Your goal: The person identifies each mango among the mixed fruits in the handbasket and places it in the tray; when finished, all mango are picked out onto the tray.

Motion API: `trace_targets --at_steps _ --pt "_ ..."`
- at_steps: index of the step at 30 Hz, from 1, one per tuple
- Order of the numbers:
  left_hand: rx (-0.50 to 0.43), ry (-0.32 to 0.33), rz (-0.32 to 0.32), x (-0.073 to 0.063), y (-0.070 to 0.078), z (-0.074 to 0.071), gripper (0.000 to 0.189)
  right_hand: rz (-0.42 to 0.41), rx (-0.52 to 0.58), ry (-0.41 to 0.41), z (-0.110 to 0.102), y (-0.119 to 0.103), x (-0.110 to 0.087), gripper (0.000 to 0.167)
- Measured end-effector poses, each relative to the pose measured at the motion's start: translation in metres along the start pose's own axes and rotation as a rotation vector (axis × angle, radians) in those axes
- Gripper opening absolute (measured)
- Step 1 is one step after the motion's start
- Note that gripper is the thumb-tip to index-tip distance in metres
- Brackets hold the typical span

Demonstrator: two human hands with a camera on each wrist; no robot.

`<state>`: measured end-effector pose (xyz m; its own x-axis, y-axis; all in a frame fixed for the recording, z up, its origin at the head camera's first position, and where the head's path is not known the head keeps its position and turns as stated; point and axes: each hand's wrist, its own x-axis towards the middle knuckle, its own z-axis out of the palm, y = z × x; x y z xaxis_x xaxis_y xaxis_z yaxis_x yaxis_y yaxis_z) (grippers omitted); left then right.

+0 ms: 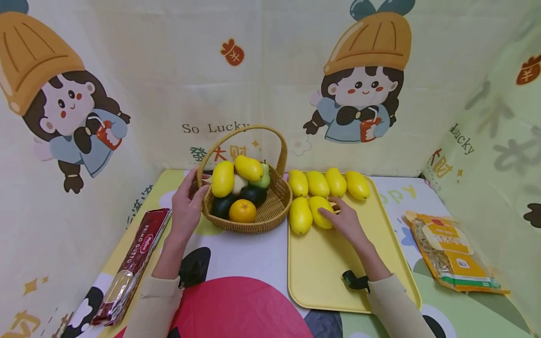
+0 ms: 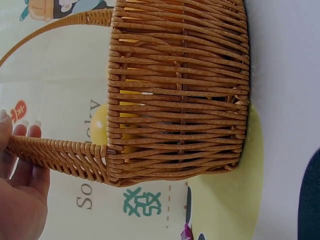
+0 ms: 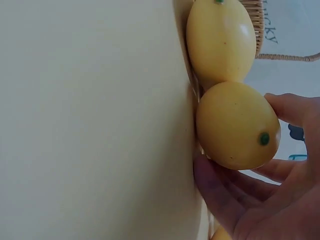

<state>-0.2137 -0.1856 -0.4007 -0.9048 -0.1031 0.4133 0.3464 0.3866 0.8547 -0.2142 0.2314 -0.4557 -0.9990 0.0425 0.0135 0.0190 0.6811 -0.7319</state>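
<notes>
R fingers (image 3: pixel 220 192) round yel. fruit (image 3: pixel 234 125)

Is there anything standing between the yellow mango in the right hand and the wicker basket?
Yes. On the direct line, another yellow mango lies left of the held mango, followed by the tray's raised rim and the wicker basket's side. Above these, the way looks open.

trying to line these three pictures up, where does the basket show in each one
Head: the basket stands just left of centre, beside the tray.
Left wrist: its woven side fills the upper middle, turned sideways, with the handle reaching left.
Right wrist: only a sliver at the upper right, beyond a yellow fruit.
Shared landmark: the "Lucky" lettering on the wall behind, partly hidden.
</notes>
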Motion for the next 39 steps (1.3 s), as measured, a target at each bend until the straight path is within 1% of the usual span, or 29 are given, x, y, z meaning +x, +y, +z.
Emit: trace_targets --at_steps 5,9,14,19,24,28,31,35,39 --pt "-0.002 -0.006 0.002 0.0 0.001 0.0 0.053 0.029 -0.009 0.023 -0.001 0.002 -0.001 0.069" --pt "0.005 -0.003 0.009 -0.001 0.001 0.0 0.053 0.019 0.001 0.023 -0.004 0.002 0.0 0.066" --pt "0.008 0.003 0.012 -0.001 -0.001 -0.001 0.052 -0.022 0.028 0.022 -0.008 0.0 0.004 0.065" --pt "-0.005 0.002 0.015 0.0 -0.001 0.0 0.052 -0.088 0.049 0.037 -0.01 -0.004 0.008 0.064" --pt "-0.018 0.004 0.007 0.0 -0.001 0.001 0.054 -0.139 0.072 0.051 -0.008 -0.019 0.013 0.063" --pt "-0.017 0.002 -0.021 -0.001 0.006 0.0 0.055 -0.193 0.093 0.062 -0.005 -0.038 0.018 0.06" --pt "-0.007 -0.005 -0.029 -0.004 0.021 -0.001 0.055 -0.23 0.091 0.049 -0.001 -0.052 0.023 0.057" --pt "-0.001 -0.015 -0.023 -0.008 0.036 -0.003 0.054 -0.259 0.105 0.007 0.008 -0.068 0.029 0.055" --pt "-0.005 -0.018 -0.035 -0.009 0.039 -0.004 0.054 -0.293 0.118 -0.02 0.02 -0.084 0.035 0.054"
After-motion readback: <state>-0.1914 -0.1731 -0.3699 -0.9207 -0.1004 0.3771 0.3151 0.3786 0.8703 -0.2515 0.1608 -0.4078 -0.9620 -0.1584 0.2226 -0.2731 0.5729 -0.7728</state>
